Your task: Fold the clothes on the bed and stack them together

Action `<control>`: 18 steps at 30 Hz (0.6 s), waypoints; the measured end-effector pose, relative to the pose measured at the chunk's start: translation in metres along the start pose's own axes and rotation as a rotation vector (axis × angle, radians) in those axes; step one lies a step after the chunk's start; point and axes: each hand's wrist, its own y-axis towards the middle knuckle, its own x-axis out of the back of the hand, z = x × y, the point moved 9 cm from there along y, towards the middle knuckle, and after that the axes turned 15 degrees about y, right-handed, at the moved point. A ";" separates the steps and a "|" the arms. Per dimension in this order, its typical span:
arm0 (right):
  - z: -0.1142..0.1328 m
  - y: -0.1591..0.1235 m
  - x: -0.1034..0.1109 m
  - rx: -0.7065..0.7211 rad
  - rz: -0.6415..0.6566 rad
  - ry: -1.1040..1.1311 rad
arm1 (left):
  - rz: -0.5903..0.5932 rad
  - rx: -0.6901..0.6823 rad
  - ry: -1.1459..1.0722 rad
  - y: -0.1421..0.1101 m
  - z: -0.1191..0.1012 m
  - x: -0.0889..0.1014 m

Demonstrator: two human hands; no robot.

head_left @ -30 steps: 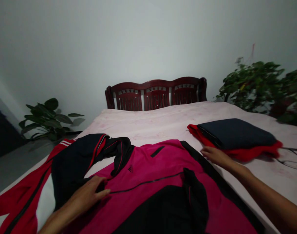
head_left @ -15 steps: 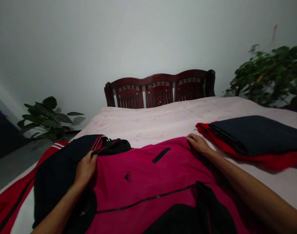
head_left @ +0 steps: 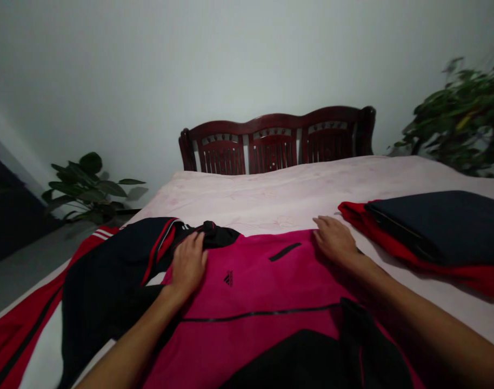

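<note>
A magenta and black sports jacket (head_left: 263,292) lies spread on the pale pink bed (head_left: 295,194) in front of me. My left hand (head_left: 189,263) rests flat on its left shoulder, fingers stretched toward the black collar (head_left: 218,235). My right hand (head_left: 335,239) lies flat on the jacket's right shoulder at the top edge, fingers apart. Neither hand holds anything.
A folded dark navy garment (head_left: 437,219) sits on a folded red one (head_left: 466,270) at the right. A red, white and black garment (head_left: 24,324) lies at the left edge. A dark wooden headboard (head_left: 277,143) stands behind, with plants left (head_left: 88,186) and right (head_left: 461,121).
My left hand let go of the collar area and moved right, now lying flat on the jacket. My right hand shifted slightly along the right shoulder and flattened. The view moved a little.
</note>
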 end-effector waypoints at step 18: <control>0.220 0.048 -0.048 0.275 0.436 0.066 | 0.078 -0.120 0.010 -0.089 -0.011 -0.039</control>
